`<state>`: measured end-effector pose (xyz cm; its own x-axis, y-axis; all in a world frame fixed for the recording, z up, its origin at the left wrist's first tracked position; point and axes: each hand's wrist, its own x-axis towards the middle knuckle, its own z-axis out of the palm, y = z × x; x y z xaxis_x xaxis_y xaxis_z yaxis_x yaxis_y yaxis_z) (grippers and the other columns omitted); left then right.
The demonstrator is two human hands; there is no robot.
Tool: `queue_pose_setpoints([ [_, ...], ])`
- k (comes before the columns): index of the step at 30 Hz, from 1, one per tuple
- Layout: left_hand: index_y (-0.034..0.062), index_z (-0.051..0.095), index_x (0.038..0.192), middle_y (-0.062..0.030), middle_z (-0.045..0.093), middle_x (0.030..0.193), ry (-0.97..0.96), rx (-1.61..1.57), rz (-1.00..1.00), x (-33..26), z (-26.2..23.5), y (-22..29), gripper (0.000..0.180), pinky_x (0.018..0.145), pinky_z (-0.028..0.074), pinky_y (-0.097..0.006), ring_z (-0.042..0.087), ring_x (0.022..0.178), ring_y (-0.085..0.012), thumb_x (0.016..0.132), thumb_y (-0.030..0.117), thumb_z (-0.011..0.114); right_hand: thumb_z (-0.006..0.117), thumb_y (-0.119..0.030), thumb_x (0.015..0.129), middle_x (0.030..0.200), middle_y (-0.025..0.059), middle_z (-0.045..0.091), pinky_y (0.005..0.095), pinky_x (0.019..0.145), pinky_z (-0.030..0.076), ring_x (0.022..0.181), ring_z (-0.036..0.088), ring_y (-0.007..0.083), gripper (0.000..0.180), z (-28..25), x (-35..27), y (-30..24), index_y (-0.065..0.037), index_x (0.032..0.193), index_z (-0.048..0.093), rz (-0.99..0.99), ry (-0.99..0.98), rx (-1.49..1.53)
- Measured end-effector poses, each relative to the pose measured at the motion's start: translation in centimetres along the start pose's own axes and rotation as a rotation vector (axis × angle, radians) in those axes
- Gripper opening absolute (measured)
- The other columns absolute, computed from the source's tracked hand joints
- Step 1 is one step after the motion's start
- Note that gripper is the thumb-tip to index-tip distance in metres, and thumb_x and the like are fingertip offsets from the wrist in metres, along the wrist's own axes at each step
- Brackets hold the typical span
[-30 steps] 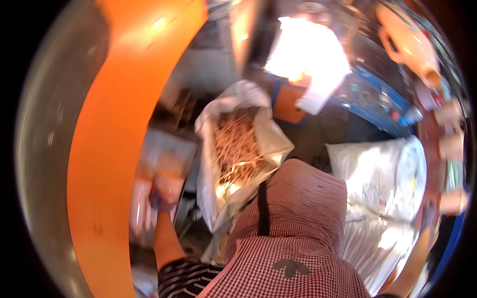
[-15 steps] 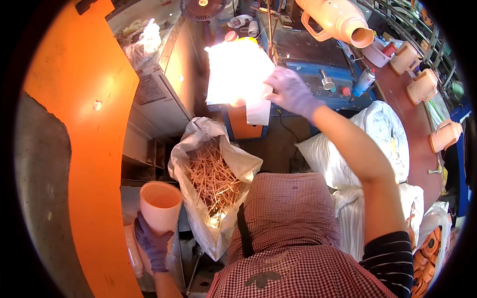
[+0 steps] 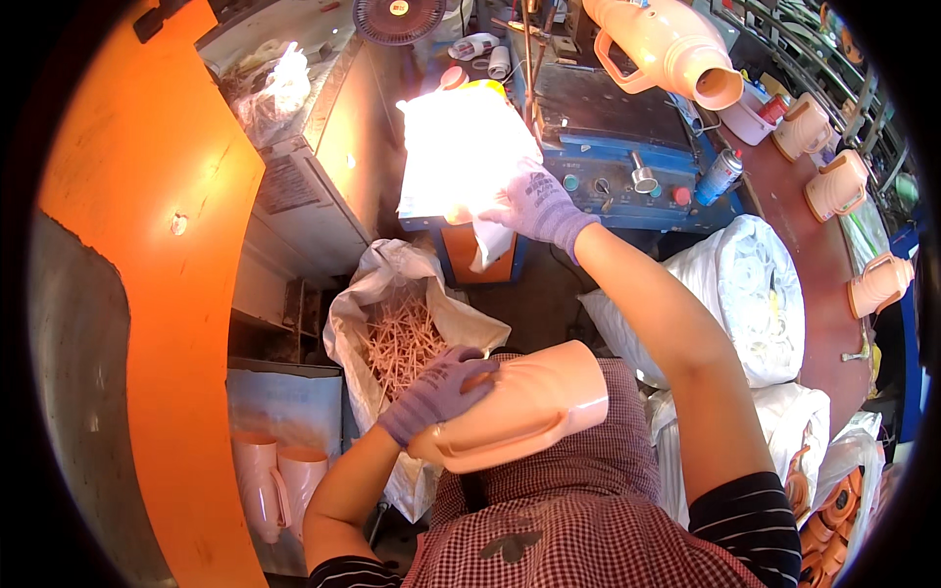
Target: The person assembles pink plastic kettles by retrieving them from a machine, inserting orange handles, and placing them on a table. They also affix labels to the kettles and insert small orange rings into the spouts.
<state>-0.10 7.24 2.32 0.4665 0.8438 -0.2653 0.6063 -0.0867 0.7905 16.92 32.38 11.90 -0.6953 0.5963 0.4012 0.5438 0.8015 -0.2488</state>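
My left hand [image 3: 446, 394], in a purple glove, is closed around a peach-coloured plastic jug body [image 3: 524, 402] with a side handle. The jug lies tilted in front of my lap, its wide end to the right. My right hand [image 3: 541, 208], also gloved, is at the front edge of a stack of white sheets [image 3: 461, 147] on the blue machine. Its fingers are pinched on a white sheet [image 3: 490, 243] that hangs over the edge; glare partly hides the fingertips.
A sack [image 3: 392, 328] of thin peach-coloured sticks stands below the stack. Two peach jugs [image 3: 257, 480] are at lower left, beside an orange panel [image 3: 186, 294]. A peach flask shell [image 3: 676, 54] hangs above the blue machine [image 3: 627, 186]. Several jugs line the red-brown table [image 3: 823, 323]. White sacks [image 3: 745, 294] lie right.
My left hand has brought a jug up from the lower left to my lap, tipping it sideways. My right hand has moved left and nearer along the sheets; the hanging sheet has tilted.
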Motion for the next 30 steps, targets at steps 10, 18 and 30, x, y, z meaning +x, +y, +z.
queue_pose_setpoints([
  [10, 0.0089, 0.051, 0.141, -0.0221, 0.044, 0.146, 0.131, 0.221, 0.015, -3.4, 1.1, 5.3, 0.078, 0.112, 0.037, -0.046, 0.043, 0.134, -0.041, 0.075, 0.037, 0.081, 0.06, -0.018, 0.083, 0.091, 0.0172, 0.072, 0.0402, 0.082, 0.051, 0.09, 0.069, 0.0317, 0.019, 2.1, 2.6, 1.2, -0.006, 0.09, 0.074, 0.049, -0.087, -0.486],
  [18, 0.0082, 0.054, 0.138, -0.0258, 0.042, 0.146, 0.179, -0.125, -0.018, -6.2, -0.7, 3.5, 0.073, 0.114, 0.034, -0.046, 0.037, 0.14, -0.04, 0.075, 0.031, 0.084, 0.061, -0.025, 0.087, 0.096, 0.014, 0.066, 0.0425, 0.087, 0.048, 0.096, 0.063, 0.0309, 0.02, 4.2, 1.4, 1.1, -0.01, 0.095, 0.071, -0.055, 0.242, -0.124],
  [30, 0.0058, 0.056, 0.134, -0.0306, 0.044, 0.139, 0.483, 0.307, -0.152, -3.3, 4.9, 5.8, 0.081, 0.109, 0.035, -0.053, 0.041, 0.131, -0.0471, 0.067, 0.042, 0.084, 0.067, -0.008, 0.09, 0.082, 0.003, 0.066, 0.0227, 0.064, 0.05, 0.07, 0.06, 0.0073, 0.01, -2.9, -23.9, -3.1, -0.001, 0.096, 0.066, 0.909, 0.238, 1.037],
])
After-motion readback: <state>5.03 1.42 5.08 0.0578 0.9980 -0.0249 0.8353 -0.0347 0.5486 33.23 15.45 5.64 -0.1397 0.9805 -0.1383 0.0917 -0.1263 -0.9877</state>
